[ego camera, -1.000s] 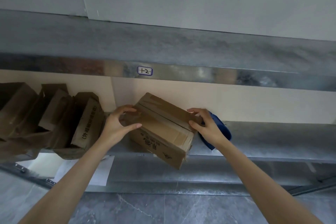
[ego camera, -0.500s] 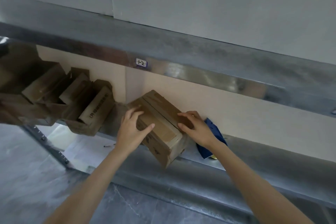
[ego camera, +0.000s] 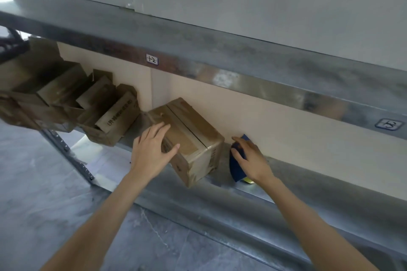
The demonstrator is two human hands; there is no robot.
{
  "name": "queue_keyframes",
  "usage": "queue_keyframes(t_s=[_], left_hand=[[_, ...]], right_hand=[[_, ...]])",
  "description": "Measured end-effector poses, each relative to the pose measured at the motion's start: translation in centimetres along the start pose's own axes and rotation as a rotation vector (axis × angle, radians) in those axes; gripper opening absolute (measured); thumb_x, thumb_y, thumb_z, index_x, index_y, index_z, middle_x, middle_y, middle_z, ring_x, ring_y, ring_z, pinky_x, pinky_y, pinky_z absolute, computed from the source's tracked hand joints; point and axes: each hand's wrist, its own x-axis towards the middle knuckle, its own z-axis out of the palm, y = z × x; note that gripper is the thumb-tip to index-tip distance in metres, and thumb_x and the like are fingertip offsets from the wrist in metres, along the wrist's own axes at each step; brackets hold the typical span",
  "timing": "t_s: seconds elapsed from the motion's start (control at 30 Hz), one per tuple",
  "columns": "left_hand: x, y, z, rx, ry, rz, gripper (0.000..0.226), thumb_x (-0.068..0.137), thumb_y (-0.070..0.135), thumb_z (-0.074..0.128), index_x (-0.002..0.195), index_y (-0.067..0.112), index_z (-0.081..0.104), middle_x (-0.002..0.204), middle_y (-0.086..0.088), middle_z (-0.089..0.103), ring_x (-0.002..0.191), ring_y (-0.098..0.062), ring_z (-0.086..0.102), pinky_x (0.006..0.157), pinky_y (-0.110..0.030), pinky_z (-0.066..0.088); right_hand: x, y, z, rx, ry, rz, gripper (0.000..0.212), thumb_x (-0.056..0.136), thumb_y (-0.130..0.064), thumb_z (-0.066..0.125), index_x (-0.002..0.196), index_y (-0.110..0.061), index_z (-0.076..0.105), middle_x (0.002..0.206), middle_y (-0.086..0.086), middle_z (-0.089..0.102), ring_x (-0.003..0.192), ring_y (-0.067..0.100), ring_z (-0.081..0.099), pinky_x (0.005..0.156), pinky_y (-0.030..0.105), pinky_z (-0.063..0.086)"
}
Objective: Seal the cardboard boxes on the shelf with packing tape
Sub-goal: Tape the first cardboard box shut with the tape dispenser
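One box [ego camera: 195,132] under left hand [ego camera: 152,153]; right hand [ego camera: 252,159] grips dispenser [ego camera: 236,169].

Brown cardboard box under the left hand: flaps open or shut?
Shut: flaps of the brown cardboard box lie flat, meeting along a dark seam.

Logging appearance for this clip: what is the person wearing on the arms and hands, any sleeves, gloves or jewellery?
The left hand and right hand are ungloved, with no rings showing. The left forearm and right forearm are uncovered as far as the frame's edge, no sleeves in view, and neither wrist carries a watch or band.
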Motion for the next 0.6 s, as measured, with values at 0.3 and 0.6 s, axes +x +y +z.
queue_keyframes(t_s=[0.3,0.6], left_hand=[[-1.0,-0.5,0.0,0.013,-0.017,-0.037,0.069,0.088,0.054,0.061,0.145,0.019,0.044,0.15,0.001,0.045,0.138,-0.02,0.04,0.109,-0.043,0.035],[-1.2,-1.2,0.6,-0.017,-0.027,-0.034,0.066,0.084,0.048,0.07,0.14,0.018,0.048,0.142,-0.001,0.052,0.131,-0.022,0.047,0.104,-0.042,0.039]], right_hand=[[-0.6,1.5,2.2,-0.225,-0.194,0.243,0.061,0.101,-0.047,0.04,0.154,-0.034,0.012,0.109,0.011,0.064,0.089,0.027,0.063,0.064,0.033,0.049],[0.5,2.7,3.0,0.065,-0.288,0.279,0.074,0.1,-0.013,0.051,0.156,-0.028,0.005,0.089,0.028,0.066,0.067,0.035,0.061,0.062,0.046,0.054]])
